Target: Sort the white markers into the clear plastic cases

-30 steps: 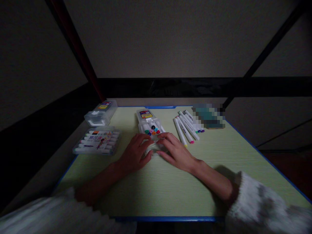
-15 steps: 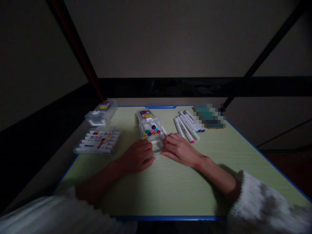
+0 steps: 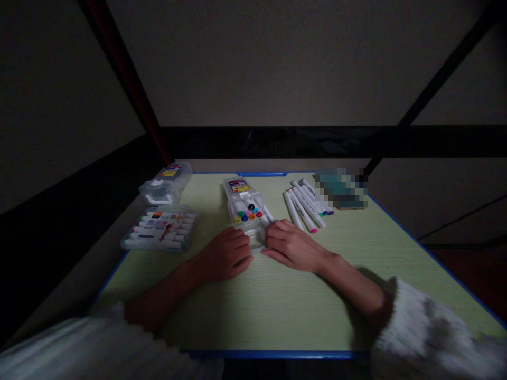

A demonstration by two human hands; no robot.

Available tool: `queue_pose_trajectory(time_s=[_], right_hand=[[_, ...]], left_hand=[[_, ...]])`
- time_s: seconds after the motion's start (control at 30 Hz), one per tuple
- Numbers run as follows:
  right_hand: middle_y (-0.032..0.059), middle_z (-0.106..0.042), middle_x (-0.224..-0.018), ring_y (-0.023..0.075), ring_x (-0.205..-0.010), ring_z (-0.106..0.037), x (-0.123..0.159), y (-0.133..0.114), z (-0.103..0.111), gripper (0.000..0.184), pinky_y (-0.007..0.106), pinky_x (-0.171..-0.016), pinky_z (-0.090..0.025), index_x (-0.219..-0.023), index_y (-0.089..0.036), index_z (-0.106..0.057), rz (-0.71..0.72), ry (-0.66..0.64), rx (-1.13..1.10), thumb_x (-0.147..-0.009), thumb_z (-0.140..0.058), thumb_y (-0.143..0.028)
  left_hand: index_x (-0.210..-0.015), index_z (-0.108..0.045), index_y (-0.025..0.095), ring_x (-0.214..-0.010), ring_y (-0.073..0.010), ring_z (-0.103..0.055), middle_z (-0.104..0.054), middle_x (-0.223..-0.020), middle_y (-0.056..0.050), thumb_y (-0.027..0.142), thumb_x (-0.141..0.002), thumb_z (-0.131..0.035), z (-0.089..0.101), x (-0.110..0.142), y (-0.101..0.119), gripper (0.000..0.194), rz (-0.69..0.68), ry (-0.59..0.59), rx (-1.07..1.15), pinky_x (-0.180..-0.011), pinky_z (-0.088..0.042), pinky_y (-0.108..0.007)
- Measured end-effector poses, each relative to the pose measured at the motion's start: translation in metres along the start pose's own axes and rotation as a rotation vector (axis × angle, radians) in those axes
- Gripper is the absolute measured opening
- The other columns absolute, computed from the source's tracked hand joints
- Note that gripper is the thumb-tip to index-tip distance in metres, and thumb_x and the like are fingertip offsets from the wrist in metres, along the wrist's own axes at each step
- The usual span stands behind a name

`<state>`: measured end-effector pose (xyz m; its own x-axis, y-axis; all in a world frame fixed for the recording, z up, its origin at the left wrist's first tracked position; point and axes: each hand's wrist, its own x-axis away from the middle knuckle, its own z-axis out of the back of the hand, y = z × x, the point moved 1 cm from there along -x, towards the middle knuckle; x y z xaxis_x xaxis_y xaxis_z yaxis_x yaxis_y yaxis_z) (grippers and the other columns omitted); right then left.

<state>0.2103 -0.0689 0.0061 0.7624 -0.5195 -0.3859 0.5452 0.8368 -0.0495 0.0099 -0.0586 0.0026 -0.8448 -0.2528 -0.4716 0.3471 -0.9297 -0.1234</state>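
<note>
A plain grey-beige wall (image 3: 277,68) rose behind the pale green, rectangular desk (image 3: 253,316) with blue edging, crossed low down by a glossy black horizontal band (image 3: 269,142) that gave faint reflections. A slanting dark red bar (image 3: 122,74) ran down the left side and a thin black diagonal strip (image 3: 439,74) the right, with a dim reddish-brown surface (image 3: 471,279) at the lower right. Weak light fell on the desk, leaving the far left nearly black.

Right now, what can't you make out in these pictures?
Head view, now:
Sides of the clear plastic: hidden by left hand and right hand.
Details of green slab: blurred by mosaic.
Lettering on loose markers: too small.
Left sleeve: cut off by frame's edge.
</note>
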Motion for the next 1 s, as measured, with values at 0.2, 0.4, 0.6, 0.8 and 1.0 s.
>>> queue_pose_trajectory(time_s=[0.2,0.4,0.6,0.8,1.0], right_hand=[[0.0069,-0.057,-0.077,0.0201,-0.082,-0.045,0.001,-0.001,0.000,0.029,0.033,-0.076,-0.038,-0.076,-0.016,-0.056,0.005,0.004,-0.010,-0.092,-0.038,-0.032],[0.0079,-0.055,-0.076,0.0208,-0.083,-0.044,0.001,0.000,0.002,0.031,0.034,-0.077,-0.040,-0.074,-0.015,-0.054,-0.016,0.009,-0.079,-0.092,-0.036,-0.033],[0.0064,-0.052,-0.072,0.0200,-0.079,-0.043,0.000,-0.001,0.004,0.029,0.035,-0.075,-0.041,-0.071,-0.017,-0.049,-0.028,0.048,-0.150,-0.092,-0.036,-0.033],[0.0052,-0.050,-0.070,0.0197,-0.077,-0.043,-0.001,-0.003,0.008,0.026,0.034,-0.072,-0.041,-0.069,-0.019,-0.044,-0.085,0.111,-0.259,-0.092,-0.037,-0.030],[0.0063,-0.052,-0.072,0.0200,-0.079,-0.044,-0.001,-0.001,0.007,0.023,0.033,-0.070,-0.041,-0.072,-0.018,-0.045,-0.119,0.171,-0.276,-0.091,-0.040,-0.029]], left_hand=[[-0.064,-0.050,0.016,-0.064,-0.0154,-0.044,-0.053,-0.064,-0.003,0.020,-0.086,-0.043,0.001,0.000,0.000,0.023,0.013,0.002,0.026,-0.064,-0.039,-0.028],[-0.065,-0.050,0.016,-0.066,-0.0159,-0.048,-0.056,-0.068,-0.004,0.026,-0.085,-0.047,0.004,0.001,-0.001,0.023,-0.010,0.081,0.046,-0.064,-0.041,-0.028],[-0.070,-0.052,0.016,-0.067,-0.0155,-0.053,-0.058,-0.070,-0.004,0.031,-0.084,-0.052,0.009,0.001,-0.003,0.021,-0.039,0.071,0.011,-0.064,-0.044,-0.028],[-0.076,-0.054,0.016,-0.069,-0.0155,-0.057,-0.063,-0.074,-0.005,0.037,-0.085,-0.051,0.013,0.003,-0.009,0.023,-0.084,0.125,-0.144,-0.064,-0.047,-0.027],[-0.077,-0.055,0.016,-0.065,-0.0139,-0.059,-0.064,-0.071,-0.004,0.035,-0.087,-0.049,0.019,0.003,-0.012,0.022,-0.119,0.180,-0.229,-0.062,-0.047,-0.025]])
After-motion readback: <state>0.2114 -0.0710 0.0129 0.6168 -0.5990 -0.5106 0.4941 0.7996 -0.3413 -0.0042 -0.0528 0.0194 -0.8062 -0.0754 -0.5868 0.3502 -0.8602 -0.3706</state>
